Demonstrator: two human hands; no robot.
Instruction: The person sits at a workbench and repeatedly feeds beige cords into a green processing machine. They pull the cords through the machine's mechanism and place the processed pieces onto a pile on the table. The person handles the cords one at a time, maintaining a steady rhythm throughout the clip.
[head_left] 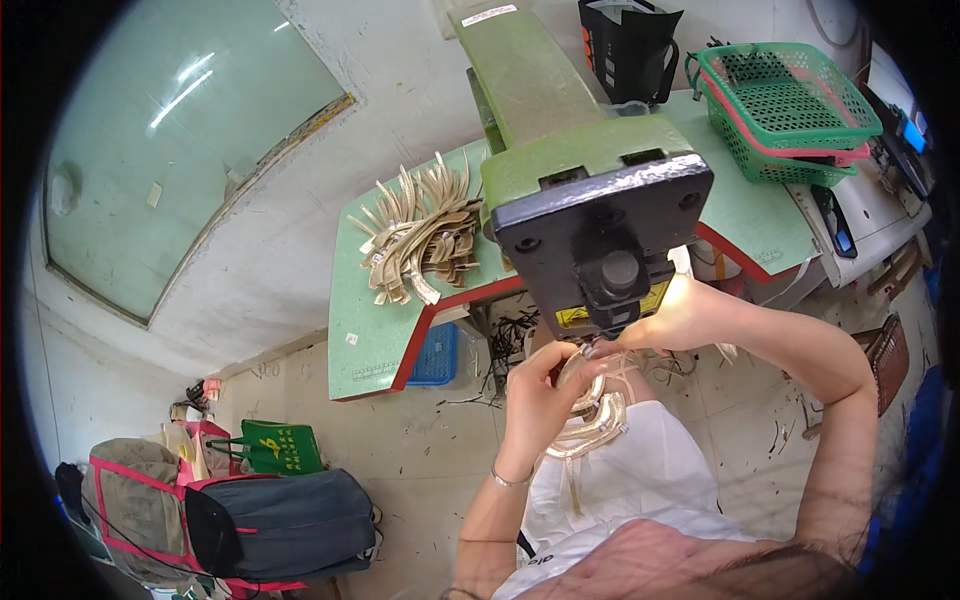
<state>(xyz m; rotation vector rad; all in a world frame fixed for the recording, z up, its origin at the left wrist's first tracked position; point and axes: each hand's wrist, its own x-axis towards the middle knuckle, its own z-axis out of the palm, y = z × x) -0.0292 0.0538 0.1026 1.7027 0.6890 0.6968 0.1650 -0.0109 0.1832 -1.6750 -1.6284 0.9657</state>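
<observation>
My left hand (pixel 540 395) pinches a curved beige strap piece (pixel 590 425) just below the head of a green and black machine (pixel 600 210). On the other side, my right hand (pixel 668 322) grips the same piece right under the machine's black round knob (pixel 620 272). The piece loops down over my white apron (pixel 640 480). A pile of similar beige curved pieces (pixel 420 235) lies on the green table (pixel 370 330) to the left of the machine.
Green plastic baskets (pixel 785 110) are stacked at the table's far right, and a black bag (pixel 625 50) stands behind the machine. A blue crate (pixel 435 355) sits under the table. Bags (pixel 270 510) lie on the floor at lower left.
</observation>
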